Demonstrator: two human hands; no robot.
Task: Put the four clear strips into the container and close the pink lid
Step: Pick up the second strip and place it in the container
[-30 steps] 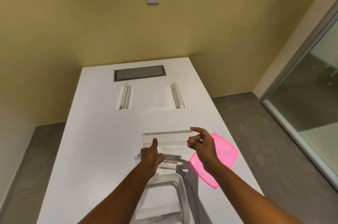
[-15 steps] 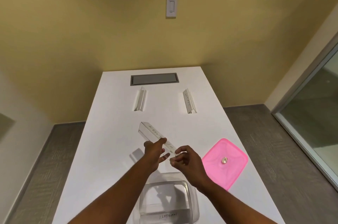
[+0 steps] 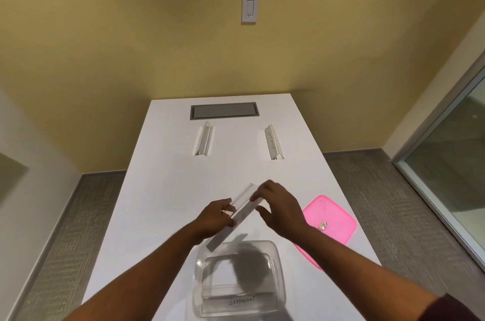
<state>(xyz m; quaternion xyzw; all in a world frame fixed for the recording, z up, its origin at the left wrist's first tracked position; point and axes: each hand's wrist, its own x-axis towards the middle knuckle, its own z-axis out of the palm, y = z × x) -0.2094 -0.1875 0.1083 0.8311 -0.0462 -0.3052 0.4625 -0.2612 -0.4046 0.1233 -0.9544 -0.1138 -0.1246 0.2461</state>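
A clear strip (image 3: 240,211) hangs tilted above the white table (image 3: 168,189), its lower end over the far rim of the clear container (image 3: 279,263). My left hand (image 3: 216,218) grips its lower half and my right hand (image 3: 278,208) pinches its upper half. Inside the container lies another clear strip (image 3: 236,303) marked "ELEPHANT". Two more clear strips lie further back, one on the left (image 3: 203,142) and one on the right (image 3: 273,142). The pink lid (image 3: 333,223) lies flat on the table to the right of the container.
A grey cable hatch (image 3: 224,110) is set into the table's far end. Yellow walls close the far side, with a light switch (image 3: 249,8) on the wall. A glass partition (image 3: 451,163) stands on the right. Grey carpet borders the table on both sides.
The held strip has swung round and come nearer, its lower end now over the container's far rim. Both hands have shifted along it, and my view has tilted slightly.
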